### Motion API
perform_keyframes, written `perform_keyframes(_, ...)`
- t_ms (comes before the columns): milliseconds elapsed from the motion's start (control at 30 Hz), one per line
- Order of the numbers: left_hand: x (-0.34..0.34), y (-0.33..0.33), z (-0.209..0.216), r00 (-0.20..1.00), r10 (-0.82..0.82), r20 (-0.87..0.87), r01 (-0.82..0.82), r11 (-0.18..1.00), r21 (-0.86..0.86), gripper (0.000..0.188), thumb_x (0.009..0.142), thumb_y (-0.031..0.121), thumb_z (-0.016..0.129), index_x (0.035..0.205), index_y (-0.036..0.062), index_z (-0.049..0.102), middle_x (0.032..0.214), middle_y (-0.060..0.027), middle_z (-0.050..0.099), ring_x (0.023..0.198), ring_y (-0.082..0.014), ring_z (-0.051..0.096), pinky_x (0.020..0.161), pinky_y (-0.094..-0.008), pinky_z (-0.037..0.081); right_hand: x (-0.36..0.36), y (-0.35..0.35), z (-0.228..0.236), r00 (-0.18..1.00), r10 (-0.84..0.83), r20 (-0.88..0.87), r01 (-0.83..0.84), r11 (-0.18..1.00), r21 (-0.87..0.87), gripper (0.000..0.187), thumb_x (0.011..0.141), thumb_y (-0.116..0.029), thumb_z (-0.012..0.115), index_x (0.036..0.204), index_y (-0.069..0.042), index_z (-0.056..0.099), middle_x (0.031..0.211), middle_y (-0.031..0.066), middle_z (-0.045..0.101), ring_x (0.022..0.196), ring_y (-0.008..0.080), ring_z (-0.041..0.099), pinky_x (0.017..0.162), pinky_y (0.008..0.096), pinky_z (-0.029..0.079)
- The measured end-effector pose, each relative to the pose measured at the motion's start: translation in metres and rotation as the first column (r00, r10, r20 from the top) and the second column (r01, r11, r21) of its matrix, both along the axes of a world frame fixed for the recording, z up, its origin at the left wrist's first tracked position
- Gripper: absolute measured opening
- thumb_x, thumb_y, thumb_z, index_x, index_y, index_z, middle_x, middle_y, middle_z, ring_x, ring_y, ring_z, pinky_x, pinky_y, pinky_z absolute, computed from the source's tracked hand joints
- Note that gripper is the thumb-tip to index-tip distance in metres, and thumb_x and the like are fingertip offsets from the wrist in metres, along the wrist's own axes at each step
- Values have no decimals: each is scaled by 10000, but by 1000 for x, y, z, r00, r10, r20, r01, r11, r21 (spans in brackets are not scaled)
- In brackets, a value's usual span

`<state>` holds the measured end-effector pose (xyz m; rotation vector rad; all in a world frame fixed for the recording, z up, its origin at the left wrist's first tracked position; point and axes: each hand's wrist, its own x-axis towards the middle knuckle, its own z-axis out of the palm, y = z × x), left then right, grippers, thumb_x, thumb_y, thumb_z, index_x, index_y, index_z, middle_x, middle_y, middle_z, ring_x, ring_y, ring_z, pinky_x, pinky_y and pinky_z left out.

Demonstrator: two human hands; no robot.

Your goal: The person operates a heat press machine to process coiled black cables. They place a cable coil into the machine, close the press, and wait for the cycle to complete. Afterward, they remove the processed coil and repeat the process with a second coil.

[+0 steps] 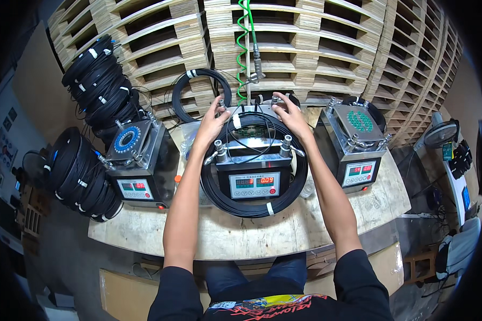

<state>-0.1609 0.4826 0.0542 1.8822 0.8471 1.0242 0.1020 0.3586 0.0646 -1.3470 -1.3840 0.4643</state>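
Observation:
At the table's middle stands a steel bench machine (257, 184) with a red digital display. A large coil of black cable (242, 208), bound with white ties, loops around it, with strands crossing its top. Both my arms reach past the coil to the machine's far corners. The fingers of my left hand (212, 123) are curled at the far left metal knob (221, 102). My right hand (292, 116) has thumb and forefinger about the far right knob (275, 99). Two near knobs, the left one (218, 145) and the right one (287, 140), are untouched.
Similar machines stand left (131, 160) and right (353, 144) on the wooden table (241, 235). Black cable coils (80, 176) are stacked at far left; another coil (179, 99) leans behind. A green spiral hose with an air gun (257, 67) hangs before wooden pallets (332, 48).

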Motion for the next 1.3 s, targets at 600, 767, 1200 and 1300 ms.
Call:
perform_keyframes(600,-1,-10,9,1000,-24,9,24,997,-69,797,923,238,631,1613,157,239,1238,-170,638,1130,-266,615,1044,-363,419,3,4,-5,999,0,-44,0,1000,-18,520,1000,-312,616,1453,-83,502,1249,177,658,1154,240,622,1016,350,456)
perform_keyframes(767,-1,-7,3,1000,9,3,-9,1000,-12,801,923,186,592,1619,153,197,1225,-176,646,1105,-264,630,1023,-371,439,7,8,-10,998,-1,-63,-2,999,-51,536,1001,-317,616,1473,-96,490,1213,182,669,1135,236,623,994,348,466)
perform_keyframes(1200,-3,-11,5,999,13,32,-12,1000,-28,670,983,115,470,1606,121,226,1265,-202,652,1194,-276,609,1067,-361,412,7,6,-12,999,-38,7,38,999,17,431,1035,-208,493,1452,-103,522,1375,202,597,1219,252,605,1042,336,431)
perform_keyframes(1300,-3,-12,8,1000,15,12,-15,1000,-6,650,988,133,461,1601,119,247,1272,-194,654,1208,-281,607,1070,-360,410,4,2,-6,1000,3,-28,-3,1000,5,438,1025,-173,482,1456,-103,520,1319,185,629,1180,238,618,1012,330,448)
